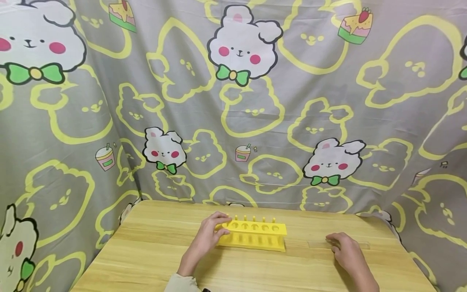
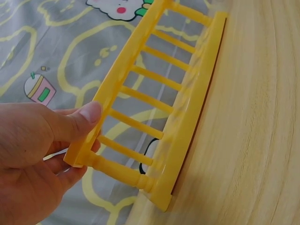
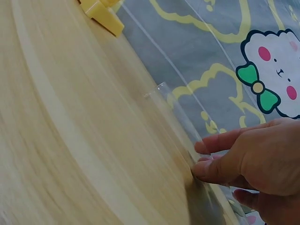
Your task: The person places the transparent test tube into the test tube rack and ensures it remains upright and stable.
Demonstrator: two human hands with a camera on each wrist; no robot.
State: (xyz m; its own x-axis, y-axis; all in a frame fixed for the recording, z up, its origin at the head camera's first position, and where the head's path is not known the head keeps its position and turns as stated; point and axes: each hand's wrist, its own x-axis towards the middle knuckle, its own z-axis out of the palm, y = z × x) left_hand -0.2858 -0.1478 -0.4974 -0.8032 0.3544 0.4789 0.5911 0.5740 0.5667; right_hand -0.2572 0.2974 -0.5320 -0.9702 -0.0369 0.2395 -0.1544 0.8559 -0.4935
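A yellow test tube rack [image 1: 255, 245] stands upright on the wooden table, with a row of round holes and short pegs along its top. My left hand [image 1: 211, 231] grips the left end of its top plate, thumb [image 2: 89, 115] on the near side and fingers beneath and behind. To the right of the rack, a clear test tube [image 1: 317, 244] lies sideways along the tabletop. My right hand [image 1: 344, 245] pinches it near the middle between thumb and fingers [image 3: 213, 143]. The tube's rimmed end [image 3: 161, 86] points toward the rack; my hand covers part of its length.
The light wooden table [image 1: 146, 251] reaches back to a grey curtain [image 1: 255, 113] printed with rabbits and yellow outlines. That curtain also hangs along the left and right sides, with folds touching the table's back corners.
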